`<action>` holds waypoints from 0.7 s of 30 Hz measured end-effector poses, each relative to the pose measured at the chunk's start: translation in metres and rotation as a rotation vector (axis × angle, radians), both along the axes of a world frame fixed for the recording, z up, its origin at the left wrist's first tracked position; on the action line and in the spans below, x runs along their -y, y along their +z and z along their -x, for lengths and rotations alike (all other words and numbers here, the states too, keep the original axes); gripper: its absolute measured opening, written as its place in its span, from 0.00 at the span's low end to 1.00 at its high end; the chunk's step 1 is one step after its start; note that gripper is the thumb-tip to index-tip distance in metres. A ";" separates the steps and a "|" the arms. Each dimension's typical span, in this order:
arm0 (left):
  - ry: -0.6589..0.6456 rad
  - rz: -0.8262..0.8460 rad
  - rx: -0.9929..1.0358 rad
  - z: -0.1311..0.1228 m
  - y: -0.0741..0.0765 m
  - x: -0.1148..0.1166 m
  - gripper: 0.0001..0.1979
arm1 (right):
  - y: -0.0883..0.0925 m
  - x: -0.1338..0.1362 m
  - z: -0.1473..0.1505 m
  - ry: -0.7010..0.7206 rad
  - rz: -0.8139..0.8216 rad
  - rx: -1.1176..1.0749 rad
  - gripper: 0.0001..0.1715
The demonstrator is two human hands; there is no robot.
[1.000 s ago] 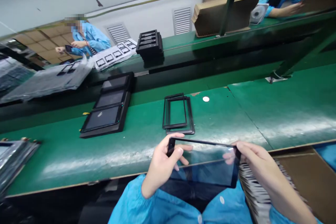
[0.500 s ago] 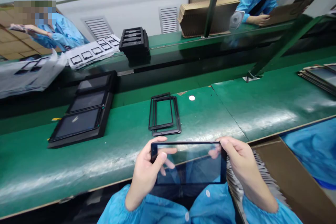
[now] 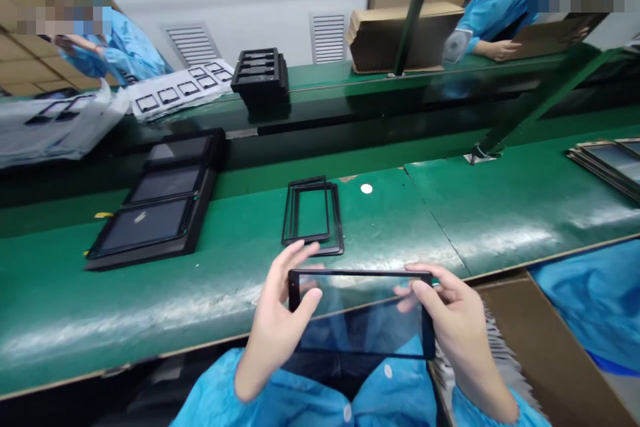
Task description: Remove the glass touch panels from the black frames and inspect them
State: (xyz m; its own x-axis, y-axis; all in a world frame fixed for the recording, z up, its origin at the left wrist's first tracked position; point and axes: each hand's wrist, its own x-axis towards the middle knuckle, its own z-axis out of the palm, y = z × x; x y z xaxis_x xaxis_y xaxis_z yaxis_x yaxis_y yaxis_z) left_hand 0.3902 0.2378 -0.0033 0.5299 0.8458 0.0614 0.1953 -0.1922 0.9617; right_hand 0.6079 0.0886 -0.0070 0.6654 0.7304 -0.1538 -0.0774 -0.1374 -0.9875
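A black-bordered tablet [image 3: 360, 320] with a glossy, reflective screen is held level across my lap, just off the bench's front edge. Its left end sits in the crook of my left hand [image 3: 277, 327], thumb over the screen and fingers raised past the top edge. At the opposite end my right hand [image 3: 453, 317] grips the corner, thumb in front and fingers around the upper edge. Fingers and blue sleeves mirror in the screen. Beyond it, thin black rectangular frames [image 3: 336, 220] lie overlapped on the green bench [image 3: 240, 233].
A black foam tray [image 3: 193, 240] with three screens lies at left. Farther back are a stack of black trays [image 3: 260, 80], plastic-wrapped sheets [image 3: 65, 123] and cardboard [image 3: 400, 40]. A green post [image 3: 530, 100] rises at right; an open carton [image 3: 545, 340] stands below. Two co-workers sit opposite.
My left fingers have lifted from behind the tablet to above its top edge. My right thumb has slid inward onto the screen's corner. The tablet has barely moved.
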 end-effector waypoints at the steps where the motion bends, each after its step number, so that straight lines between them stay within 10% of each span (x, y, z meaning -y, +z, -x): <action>1: -0.036 -0.174 -0.057 -0.002 0.004 -0.003 0.27 | 0.001 0.002 0.001 -0.008 0.004 0.014 0.19; 5: -0.322 -0.612 -0.263 -0.013 0.024 -0.018 0.12 | 0.003 0.004 0.007 -0.029 0.023 0.059 0.17; 21: -0.569 -0.608 -0.468 -0.027 0.033 -0.010 0.16 | -0.007 -0.004 0.014 0.047 0.047 -0.033 0.21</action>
